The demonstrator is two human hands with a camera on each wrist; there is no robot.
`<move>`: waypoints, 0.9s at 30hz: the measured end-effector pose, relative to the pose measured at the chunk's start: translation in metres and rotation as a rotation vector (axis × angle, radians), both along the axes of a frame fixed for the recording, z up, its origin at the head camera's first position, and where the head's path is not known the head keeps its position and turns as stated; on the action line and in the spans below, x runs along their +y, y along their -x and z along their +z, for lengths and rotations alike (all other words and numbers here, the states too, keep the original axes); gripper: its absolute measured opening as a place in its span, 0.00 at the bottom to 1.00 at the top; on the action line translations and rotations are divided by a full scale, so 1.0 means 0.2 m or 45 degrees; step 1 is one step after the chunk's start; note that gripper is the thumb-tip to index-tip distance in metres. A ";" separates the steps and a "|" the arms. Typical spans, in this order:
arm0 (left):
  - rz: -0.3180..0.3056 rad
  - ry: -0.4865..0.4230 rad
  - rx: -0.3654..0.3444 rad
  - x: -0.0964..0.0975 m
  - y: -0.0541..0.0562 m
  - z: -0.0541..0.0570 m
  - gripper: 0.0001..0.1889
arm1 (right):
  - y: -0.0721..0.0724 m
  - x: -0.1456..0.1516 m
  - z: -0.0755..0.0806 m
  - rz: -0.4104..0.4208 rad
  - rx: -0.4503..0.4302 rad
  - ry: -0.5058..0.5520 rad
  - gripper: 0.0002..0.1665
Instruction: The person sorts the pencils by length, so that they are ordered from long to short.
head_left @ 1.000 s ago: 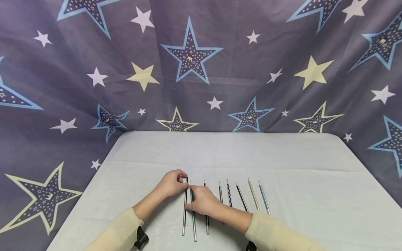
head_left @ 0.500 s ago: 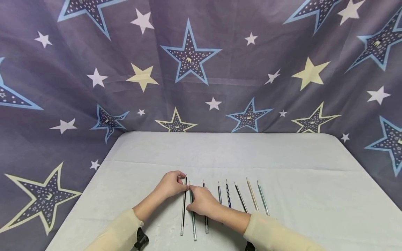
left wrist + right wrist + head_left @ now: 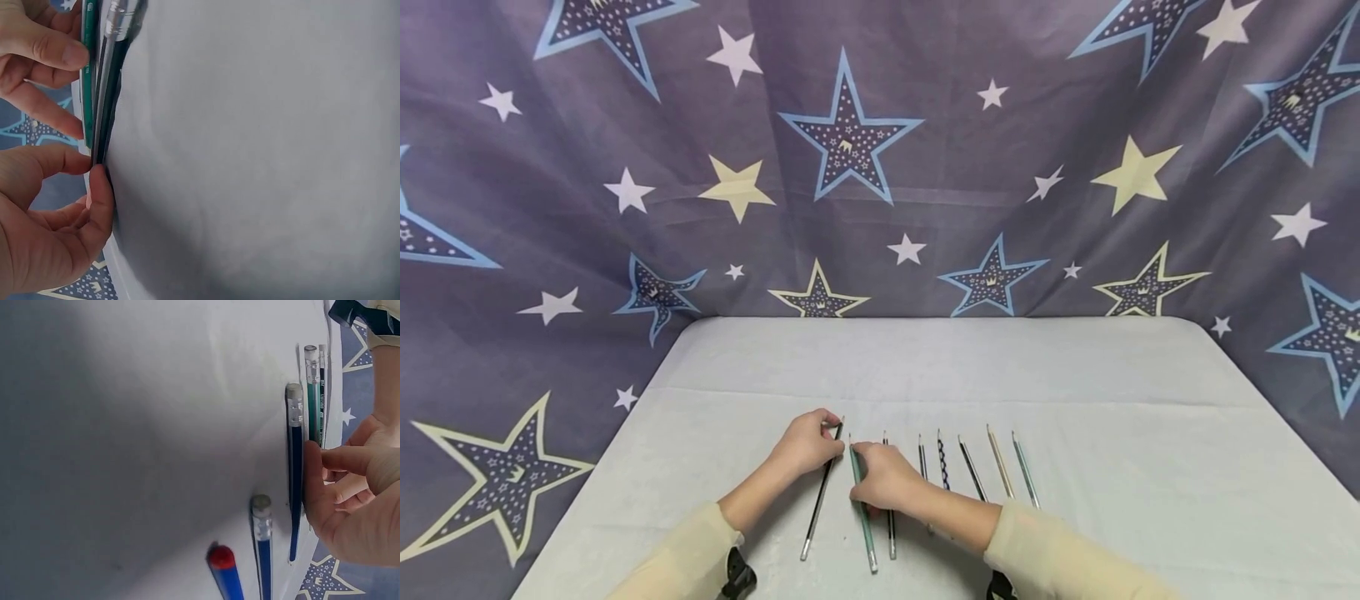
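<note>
My left hand point(image 3: 808, 442) pinches a dark pencil point(image 3: 818, 512) near its sharpened far end, thumb and forefinger meeting on it in the left wrist view. The pencil lies slanted, its eraser end toward the near left. Just right of it, my right hand point(image 3: 887, 477) grips a green pencil point(image 3: 866, 533) along its upper part, with the silver eraser end pointing toward me. In the right wrist view, the green pencil point(image 3: 314, 394) shows beyond a dark blue one point(image 3: 295, 469). Another dark pencil point(image 3: 891, 533) lies partly hidden under my right hand.
Right of my hands, several pencils lie in a loose row, among them a patterned one point(image 3: 943, 462), a gold one point(image 3: 1000, 462) and a teal one point(image 3: 1025, 471). My right forearm covers some of their near ends. A star-printed curtain point(image 3: 925, 217) hangs behind the white-covered table point(image 3: 1075, 358).
The dark pencil's eraser end has swung left, away from the green pencil. The green pencil's eraser end has shifted slightly right. Both hands stay nearly in place.
</note>
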State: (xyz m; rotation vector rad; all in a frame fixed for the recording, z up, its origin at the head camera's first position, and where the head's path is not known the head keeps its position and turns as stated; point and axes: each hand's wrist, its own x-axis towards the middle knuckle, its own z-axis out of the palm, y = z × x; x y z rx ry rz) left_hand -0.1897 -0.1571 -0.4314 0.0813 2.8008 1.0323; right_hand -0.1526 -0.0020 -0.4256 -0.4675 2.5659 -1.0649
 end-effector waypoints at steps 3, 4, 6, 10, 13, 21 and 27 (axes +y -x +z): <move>0.015 0.006 0.002 0.00 0.00 -0.01 0.21 | 0.00 0.02 0.01 -0.003 -0.014 0.001 0.39; 0.021 0.007 0.012 0.00 0.00 -0.01 0.21 | 0.00 0.03 0.01 -0.007 -0.034 0.020 0.38; 0.033 0.005 0.039 0.00 0.00 -0.01 0.20 | 0.00 0.04 0.01 -0.018 -0.097 0.093 0.37; 0.060 -0.041 0.063 -0.01 0.00 0.00 0.19 | 0.00 0.07 0.03 -0.041 -0.190 0.199 0.36; 0.069 -0.097 0.031 -0.02 -0.01 0.01 0.19 | -0.01 0.09 0.04 -0.062 -0.231 0.233 0.34; 0.091 -0.241 -0.073 -0.06 -0.01 0.03 0.18 | -0.01 0.12 0.05 -0.078 -0.311 0.292 0.27; 0.130 -0.377 -0.135 -0.06 -0.01 0.05 0.19 | 0.01 0.15 0.06 -0.098 -0.343 0.373 0.25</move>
